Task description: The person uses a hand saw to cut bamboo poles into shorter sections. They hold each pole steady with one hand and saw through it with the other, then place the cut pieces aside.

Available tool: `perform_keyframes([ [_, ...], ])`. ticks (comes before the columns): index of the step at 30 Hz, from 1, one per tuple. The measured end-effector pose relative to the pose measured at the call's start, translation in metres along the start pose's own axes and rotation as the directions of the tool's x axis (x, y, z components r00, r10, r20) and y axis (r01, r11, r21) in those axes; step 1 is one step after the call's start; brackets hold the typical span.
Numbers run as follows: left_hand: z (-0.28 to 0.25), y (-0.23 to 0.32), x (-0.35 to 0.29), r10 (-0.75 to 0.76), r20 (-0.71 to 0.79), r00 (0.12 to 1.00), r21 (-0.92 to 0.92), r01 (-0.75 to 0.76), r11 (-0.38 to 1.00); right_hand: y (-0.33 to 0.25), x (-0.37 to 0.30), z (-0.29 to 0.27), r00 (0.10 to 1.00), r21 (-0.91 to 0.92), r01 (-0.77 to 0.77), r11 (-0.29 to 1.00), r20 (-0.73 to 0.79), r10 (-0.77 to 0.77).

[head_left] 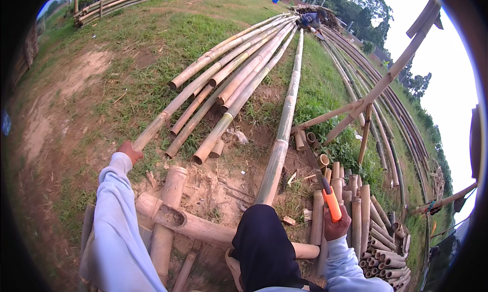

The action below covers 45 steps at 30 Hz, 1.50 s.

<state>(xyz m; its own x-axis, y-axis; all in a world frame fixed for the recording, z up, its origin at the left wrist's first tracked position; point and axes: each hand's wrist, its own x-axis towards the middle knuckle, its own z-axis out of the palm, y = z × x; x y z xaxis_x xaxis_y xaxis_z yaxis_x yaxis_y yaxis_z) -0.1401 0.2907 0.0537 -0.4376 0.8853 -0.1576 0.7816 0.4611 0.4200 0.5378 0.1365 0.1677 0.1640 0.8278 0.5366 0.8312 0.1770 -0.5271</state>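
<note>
My left hand [131, 152] grips the near end of a long bamboo pole [161, 118]; my right hand [338, 225] clasps an orange-handled handsaw [326, 185] pointing away from me.

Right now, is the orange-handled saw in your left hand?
No, the right hand grips the saw, while the left hand grasps a bamboo pole.

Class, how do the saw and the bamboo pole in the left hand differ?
The saw is far shorter than the bamboo pole. The saw has a flat blade; the pole is round. The saw's handle is orange, while the pole is tan. Both are hand-held.
</note>
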Motion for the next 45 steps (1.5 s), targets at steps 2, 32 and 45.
perform_keyframes([
  [2,-0.014,-0.044,-0.026,-0.056,0.026,0.998,-0.042,0.057,0.997,-0.012,0.007,-0.001,1.000,0.021,-0.001,1.000,-0.006,0.001],
  [32,-0.067,-0.249,-0.441,-0.551,0.048,0.833,0.427,0.482,0.765,0.016,0.042,-0.003,0.999,0.576,0.043,0.817,-0.027,-0.034],
  [45,-0.066,-0.158,-0.223,-0.310,-0.008,0.951,0.203,0.305,0.931,0.005,0.037,0.020,0.998,0.520,-0.057,0.853,0.032,0.047],
])
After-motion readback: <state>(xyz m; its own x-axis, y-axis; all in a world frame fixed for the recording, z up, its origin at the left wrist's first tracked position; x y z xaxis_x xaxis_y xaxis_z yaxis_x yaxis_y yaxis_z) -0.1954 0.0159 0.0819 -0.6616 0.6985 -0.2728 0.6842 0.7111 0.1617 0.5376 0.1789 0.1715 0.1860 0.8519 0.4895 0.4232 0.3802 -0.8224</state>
